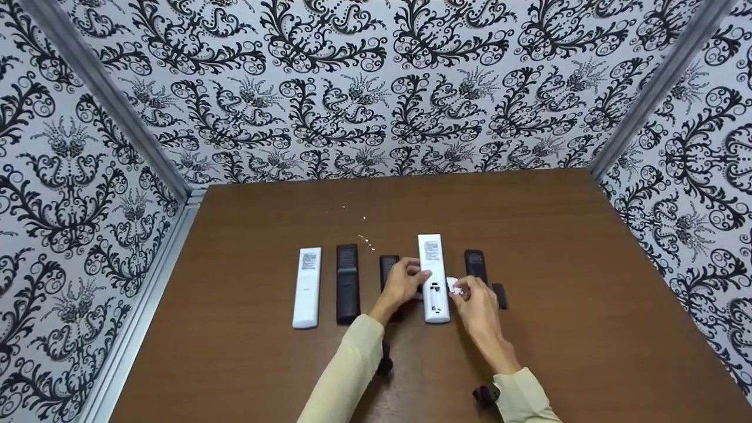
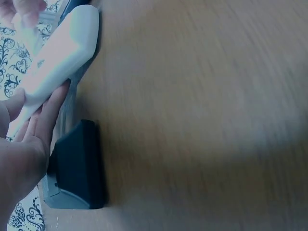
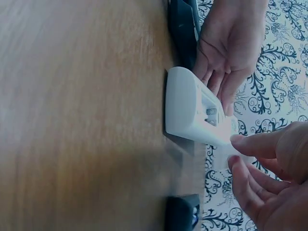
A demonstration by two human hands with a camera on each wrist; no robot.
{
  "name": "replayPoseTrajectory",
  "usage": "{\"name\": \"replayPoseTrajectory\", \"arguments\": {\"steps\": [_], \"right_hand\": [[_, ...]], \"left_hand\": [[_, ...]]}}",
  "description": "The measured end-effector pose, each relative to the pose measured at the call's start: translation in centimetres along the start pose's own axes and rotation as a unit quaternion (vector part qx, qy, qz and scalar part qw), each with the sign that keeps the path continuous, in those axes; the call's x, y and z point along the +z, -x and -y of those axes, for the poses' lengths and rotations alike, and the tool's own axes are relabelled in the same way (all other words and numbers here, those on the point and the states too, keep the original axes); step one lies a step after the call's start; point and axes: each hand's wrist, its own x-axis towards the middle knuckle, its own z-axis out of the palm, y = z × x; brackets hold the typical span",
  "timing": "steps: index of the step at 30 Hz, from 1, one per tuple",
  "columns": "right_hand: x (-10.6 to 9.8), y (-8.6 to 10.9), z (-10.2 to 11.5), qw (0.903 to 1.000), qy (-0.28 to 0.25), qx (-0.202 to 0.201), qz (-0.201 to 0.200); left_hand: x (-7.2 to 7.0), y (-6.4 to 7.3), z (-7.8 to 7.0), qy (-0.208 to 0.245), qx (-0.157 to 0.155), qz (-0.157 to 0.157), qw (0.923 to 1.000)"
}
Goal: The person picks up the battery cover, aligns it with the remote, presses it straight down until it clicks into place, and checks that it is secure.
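A white remote control (image 1: 433,267) lies face down, its battery compartment uncovered at the near end. My left hand (image 1: 402,283) grips its left edge, thumb on top and fingers along the side; the left wrist view shows this white remote's rounded end close by. Just right of the remote, my right hand (image 1: 479,305) pinches a small white piece (image 1: 453,284), which looks like a battery cover, between thumb and fingertips. In the right wrist view, the open battery compartment (image 3: 211,113) shows metal parts inside, and the pinching fingertips are right beside the remote.
Left of my hands, another white remote (image 1: 306,288) and a long black remote (image 1: 348,285) lie on the brown table (image 1: 247,364). A dark remote (image 1: 388,267) is partly behind my left hand. Right of my right hand are a black remote (image 1: 476,265) and a small black cover (image 1: 500,295).
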Motion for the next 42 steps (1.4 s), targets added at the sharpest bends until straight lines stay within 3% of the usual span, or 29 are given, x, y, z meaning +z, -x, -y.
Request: {"name": "replayPoseTrajectory", "arguments": {"steps": [8, 12, 16, 26, 42], "right_hand": [[-1.1, -0.1, 0.3, 0.9983, 0.032, 0.026, 0.041], [-1.3, -0.4, 0.5, 0.9973, 0.000, 0.035, 0.064], [-1.3, -0.6, 0.7, 0.9966, -0.044, 0.039, 0.057], [-0.1, -0.8, 0.8, 0.9959, -0.076, 0.019, 0.046], [1.5, -1.3, 0.4, 0.9965, -0.053, -0.025, 0.059]], "left_hand": [[0.1, 0.0, 0.4, 0.007, 0.004, -0.002, 1.0000], [0.1, 0.0, 0.5, 0.025, 0.015, 0.003, 0.9996], [0.2, 0.0, 0.6, 0.043, 0.022, 0.007, 0.9988], [0.2, 0.1, 0.3, 0.042, 0.017, -0.004, 0.9990], [0.3, 0.0, 0.5, 0.023, 0.027, -0.006, 0.9993]]}}
